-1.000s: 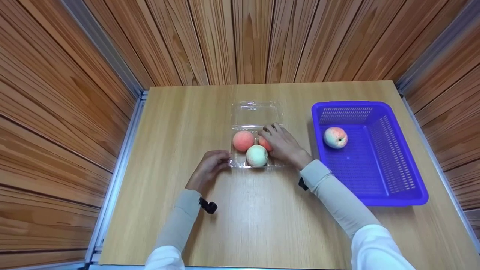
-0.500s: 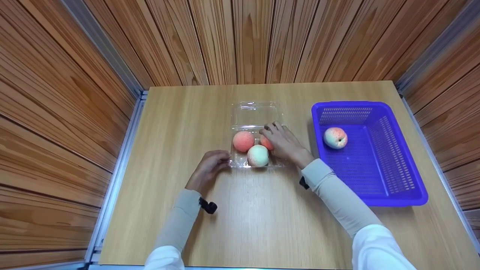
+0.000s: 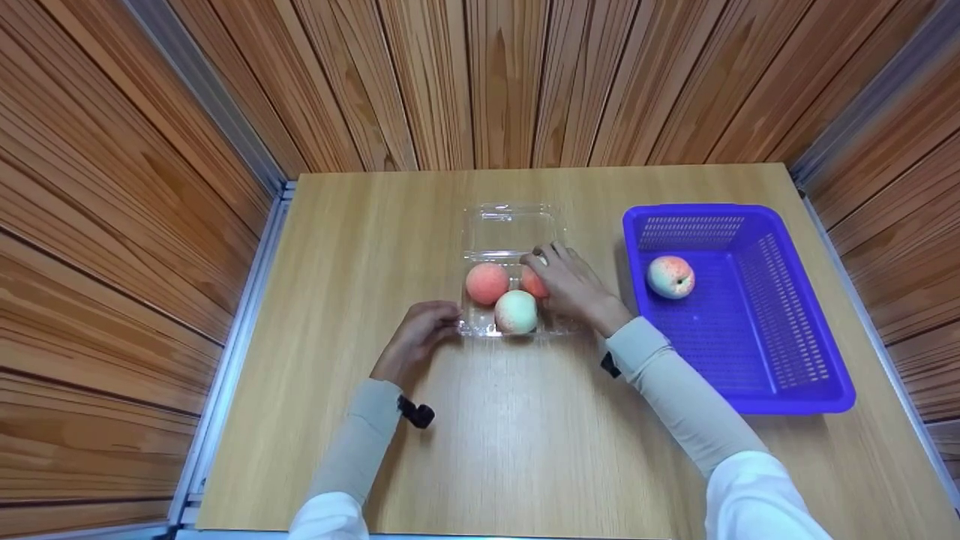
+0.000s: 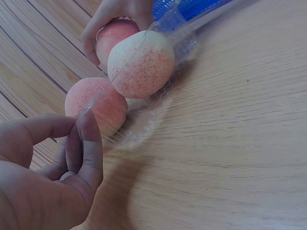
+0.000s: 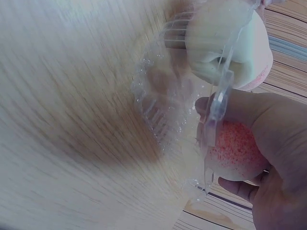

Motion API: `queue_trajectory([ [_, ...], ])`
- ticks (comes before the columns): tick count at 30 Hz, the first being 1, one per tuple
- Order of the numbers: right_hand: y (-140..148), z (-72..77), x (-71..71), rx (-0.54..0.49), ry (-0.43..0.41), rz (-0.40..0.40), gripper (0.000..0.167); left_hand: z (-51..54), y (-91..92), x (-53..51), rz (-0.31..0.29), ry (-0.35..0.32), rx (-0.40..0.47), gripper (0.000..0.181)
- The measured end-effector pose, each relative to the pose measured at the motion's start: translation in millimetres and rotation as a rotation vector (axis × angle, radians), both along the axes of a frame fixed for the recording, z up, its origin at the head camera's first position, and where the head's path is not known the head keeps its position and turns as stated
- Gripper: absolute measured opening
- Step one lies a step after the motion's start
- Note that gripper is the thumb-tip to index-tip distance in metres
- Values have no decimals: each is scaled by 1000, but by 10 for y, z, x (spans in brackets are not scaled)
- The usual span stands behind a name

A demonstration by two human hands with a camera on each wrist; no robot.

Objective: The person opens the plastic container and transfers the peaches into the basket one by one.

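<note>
Seating, apparently, reddish peach (image 3: 533,283) gripped by right hand (image 3: 571,283).
Pinching clear container (image 3: 476,329), left of that grip, with left hand (image 3: 425,325); next, likely releasing peach.

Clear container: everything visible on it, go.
The clear container looks like thin, glossy plastic, with a ridged base and a hinged lid. It sits open on the table, lid folded back away from the person. The base holds three peaches: left pink peach, right pink peach and front pale peach. The left hand pinches its left rim; the right hand grips the right pink peach. Whether that hand touches the plastic is unclear.
</note>
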State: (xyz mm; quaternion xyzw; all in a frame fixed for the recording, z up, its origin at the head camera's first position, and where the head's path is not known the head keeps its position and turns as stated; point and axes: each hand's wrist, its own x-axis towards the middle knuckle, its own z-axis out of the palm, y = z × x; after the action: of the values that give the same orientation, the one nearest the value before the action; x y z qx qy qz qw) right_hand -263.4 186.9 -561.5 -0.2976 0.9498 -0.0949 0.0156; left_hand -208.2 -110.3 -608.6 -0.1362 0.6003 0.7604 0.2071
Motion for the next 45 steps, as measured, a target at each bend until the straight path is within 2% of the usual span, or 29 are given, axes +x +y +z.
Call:
queue_trajectory([
  [5, 8, 16, 5, -11, 4, 5, 71, -4, 12, 4, 12, -2, 33, 13],
  [10, 4, 52, 11, -27, -21, -4, 70, 10, 10, 4, 18, -10, 27, 12],
  [31, -24, 165, 13, -69, -40, 24, 74, 3, -9, -9, -19, -3, 16, 24],
  [40, -9, 208, 25, -104, -49, 22, 73, -9, 3, -10, 0, 5, 29, 12],
  [45, -5, 230, 25, -116, -37, 36, 69, -6, 0, -5, -14, 6, 30, 18],
])
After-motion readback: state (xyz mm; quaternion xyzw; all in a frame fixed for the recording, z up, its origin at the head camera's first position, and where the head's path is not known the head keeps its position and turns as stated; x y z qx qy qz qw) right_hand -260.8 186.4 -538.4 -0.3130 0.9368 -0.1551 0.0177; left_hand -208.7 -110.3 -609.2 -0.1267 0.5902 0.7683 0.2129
